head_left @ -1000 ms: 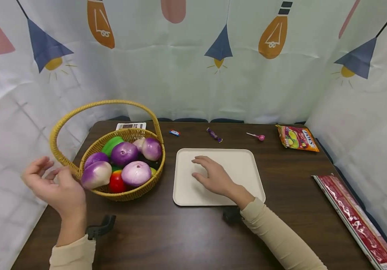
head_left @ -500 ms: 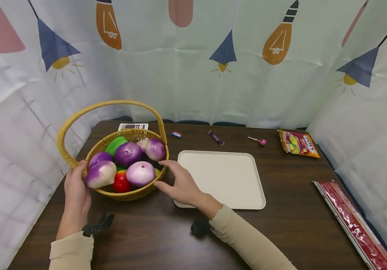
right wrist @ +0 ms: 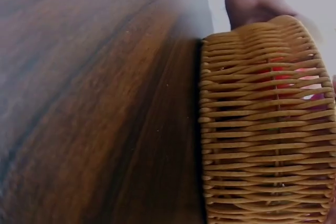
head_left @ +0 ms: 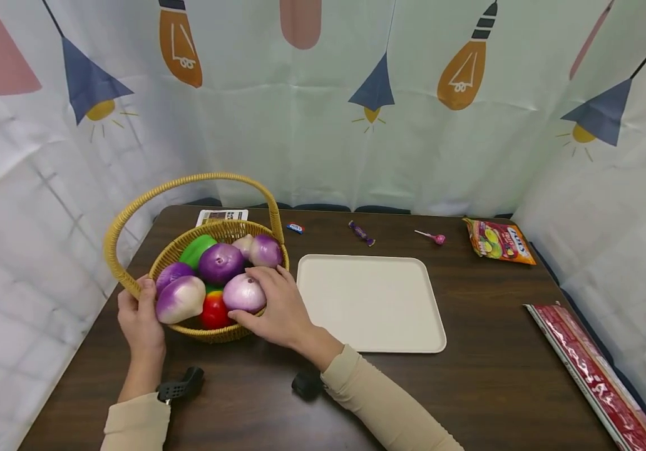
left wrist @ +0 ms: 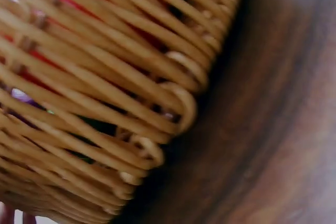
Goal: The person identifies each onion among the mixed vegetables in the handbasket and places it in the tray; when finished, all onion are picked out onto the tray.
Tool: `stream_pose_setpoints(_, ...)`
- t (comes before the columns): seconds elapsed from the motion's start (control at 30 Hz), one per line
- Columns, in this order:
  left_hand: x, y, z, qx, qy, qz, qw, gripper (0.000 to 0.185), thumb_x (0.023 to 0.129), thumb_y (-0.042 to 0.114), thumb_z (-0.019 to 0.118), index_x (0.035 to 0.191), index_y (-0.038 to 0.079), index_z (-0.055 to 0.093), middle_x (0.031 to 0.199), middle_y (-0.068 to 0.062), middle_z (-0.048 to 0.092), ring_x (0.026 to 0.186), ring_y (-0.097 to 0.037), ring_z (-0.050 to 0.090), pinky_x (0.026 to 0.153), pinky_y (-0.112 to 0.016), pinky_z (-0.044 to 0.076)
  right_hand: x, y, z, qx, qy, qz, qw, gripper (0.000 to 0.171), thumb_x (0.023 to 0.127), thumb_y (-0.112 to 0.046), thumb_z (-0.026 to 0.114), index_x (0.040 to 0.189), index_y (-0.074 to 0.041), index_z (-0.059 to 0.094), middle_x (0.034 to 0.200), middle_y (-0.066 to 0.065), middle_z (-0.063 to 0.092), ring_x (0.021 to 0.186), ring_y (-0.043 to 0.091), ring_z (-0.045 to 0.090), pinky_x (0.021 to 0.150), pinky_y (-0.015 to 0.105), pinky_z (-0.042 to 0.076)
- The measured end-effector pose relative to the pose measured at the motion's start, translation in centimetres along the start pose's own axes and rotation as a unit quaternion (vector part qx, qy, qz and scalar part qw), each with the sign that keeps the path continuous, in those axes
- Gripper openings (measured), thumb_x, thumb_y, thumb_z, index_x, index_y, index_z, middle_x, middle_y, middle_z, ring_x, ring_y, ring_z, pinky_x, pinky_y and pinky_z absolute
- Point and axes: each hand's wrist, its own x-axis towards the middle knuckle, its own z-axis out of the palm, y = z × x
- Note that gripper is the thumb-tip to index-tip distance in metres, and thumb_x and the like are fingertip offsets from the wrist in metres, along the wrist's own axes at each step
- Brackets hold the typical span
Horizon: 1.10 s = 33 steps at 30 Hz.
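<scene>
The worktop (head_left: 497, 382) is dark wood, hung round with a printed curtain (head_left: 323, 106); on its left part stands the basket (head_left: 218, 333), a woven bowl with a tall hoop handle, heaped with purple-and-white onions, a green piece and a red one; just right of it lies the tray (head_left: 374, 313), pale and flat, with nothing on it; at the right edge lies a long red pack (head_left: 599, 376); along the far edge sit a snack bag (head_left: 497, 241), a card and a few sweets. The left hand (head_left: 141, 322) grips the basket's near-left rim beside the handle's foot, fingers curled over the weave. The right hand (head_left: 278, 307) reaches over the near-right rim and cups the pale onion (head_left: 243, 293), fingers bent round its right side and thumb beneath, so this grip is closed on it. The onion lies at the front of the heap, touching the red piece on its left; the tray lies directly to its right, on the right hand's own side, well apart from the left hand.
</scene>
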Motion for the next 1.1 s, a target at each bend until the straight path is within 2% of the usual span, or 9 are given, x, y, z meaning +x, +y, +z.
stream_pose_setpoints(0.1, -0.2, -0.5, 0.3, 0.032, 0.01, 0.06, 0.9976, 0.017, 0.092, 0.017, 0.064, 0.104, 0.007, 0.07, 0.097, 0.007, 0.058, 0.091, -0.007, 0.052, 0.082, -0.016, 0.036, 0.0, 0.2, 0.0, -0.005, -0.014, 0.014, 1.0, 0.068, 0.078, -0.049, 0.075, 0.131, -0.011, 0.054, 0.129, 0.0, 0.06, 0.122, 0.011, 0.052, 0.114, 0.042, 0.026)
stream_pose_setpoints(0.2, -0.3, -0.7, 0.5, 0.05, 0.018, 0.092, 0.9943, 0.027, 0.092, 0.016, 0.063, 0.11, -0.003, 0.068, 0.096, 0.008, 0.057, 0.09, -0.007, 0.052, 0.082, -0.017, 0.036, 0.1, 0.4, -0.1, 0.009, -0.02, 0.014, 1.0, 0.069, 0.078, -0.048, 0.075, 0.133, -0.012, 0.052, 0.131, 0.0, 0.059, 0.123, 0.011, 0.052, 0.114, 0.041, 0.025)
stream_pose_setpoints(0.33, -0.4, -0.6, 0.6, 0.064, 0.021, 0.115, 0.9911, 0.035, 0.092, 0.016, 0.06, 0.114, -0.011, 0.064, 0.096, 0.011, 0.058, 0.09, -0.005, 0.052, 0.082, -0.018, 0.036, 0.2, 0.6, -1.1, 0.088, -0.014, 0.022, 0.996, 0.069, 0.077, -0.039, 0.079, 0.134, -0.012, 0.05, 0.132, 0.0, 0.056, 0.121, 0.012, 0.052, 0.107, 0.035, 0.036)
stream_pose_setpoints(0.43, -1.0, 0.1, 0.9, 0.081, 0.018, 0.127, 0.9884, 0.038, 0.093, 0.017, 0.059, 0.115, -0.015, 0.061, 0.095, 0.013, 0.058, 0.09, -0.003, 0.052, 0.081, -0.018, 0.036, 0.2, 0.9, -2.5, 0.17, 0.002, 0.033, 0.985, 0.069, 0.077, -0.028, 0.079, 0.136, -0.011, 0.048, 0.134, 0.003, 0.051, 0.118, 0.015, 0.052, 0.097, 0.031, 0.045)
stream_pose_setpoints(0.57, -1.6, 1.1, 1.4, 0.1, 0.018, 0.128, 0.9866, 0.037, 0.094, 0.017, 0.061, 0.112, -0.016, 0.061, 0.092, 0.014, 0.056, 0.087, -0.003, 0.051, 0.079, -0.019, 0.035, -0.1, 2.2, -4.7, 0.229, 0.012, 0.065, 0.971, 0.071, 0.075, -0.017, 0.075, 0.139, -0.01, 0.045, 0.137, 0.006, 0.041, 0.118, 0.019, 0.051, 0.094, 0.034, 0.048)
stream_pose_setpoints(0.73, -0.8, 0.7, 1.5, 0.123, 0.052, 0.091, 0.9869, 0.019, 0.09, 0.013, 0.066, 0.098, -0.004, 0.067, 0.082, 0.018, 0.056, 0.082, -0.001, 0.052, 0.078, -0.019, 0.036, -0.9, 5.5, -6.8, 0.24, -0.009, 0.13, 0.962, 0.075, 0.073, -0.017, 0.078, 0.141, -0.017, 0.045, 0.138, 0.005, 0.036, 0.119, 0.02, 0.049, 0.095, 0.039, 0.048)
stream_pose_setpoints(0.9, -0.1, 0.1, 1.1, 0.134, 0.055, 0.09, 0.9854, 0.023, 0.086, 0.007, 0.066, 0.097, -0.013, 0.062, 0.076, 0.019, 0.056, 0.077, -0.001, 0.052, 0.075, -0.019, 0.037, -1.9, 9.2, -7.7, 0.213, -0.029, 0.174, 0.961, 0.074, 0.073, -0.017, 0.083, 0.138, -0.013, 0.048, 0.139, 0.007, 0.045, 0.118, 0.021, 0.053, 0.095, 0.042, 0.047)
stream_pose_setpoints(1.03, 0.0, -0.4, 0.8, 0.126, 0.052, 0.087, 0.9868, 0.021, 0.086, 0.007, 0.066, 0.097, -0.011, 0.063, 0.077, 0.018, 0.057, 0.077, -0.002, 0.052, 0.074, -0.019, 0.037, -2.5, 11.0, -8.1, 0.229, -0.051, 0.207, 0.95, 0.078, 0.072, -0.012, 0.084, 0.139, -0.01, 0.043, 0.134, 0.008, 0.052, 0.115, 0.024, 0.056, 0.095, 0.043, 0.046)
stream_pose_setpoints(1.1, 0.1, -0.8, 0.7, 0.128, 0.052, 0.088, 0.9865, 0.02, 0.087, 0.009, 0.067, 0.097, -0.008, 0.064, 0.078, 0.017, 0.057, 0.077, -0.003, 0.052, 0.074, -0.02, 0.037, -2.6, 11.5, -8.4, 0.237, -0.049, 0.229, 0.943, 0.083, 0.071, -0.012, 0.085, 0.142, -0.013, 0.041, 0.135, 0.009, 0.051, 0.117, 0.026, 0.051, 0.096, 0.046, 0.045)
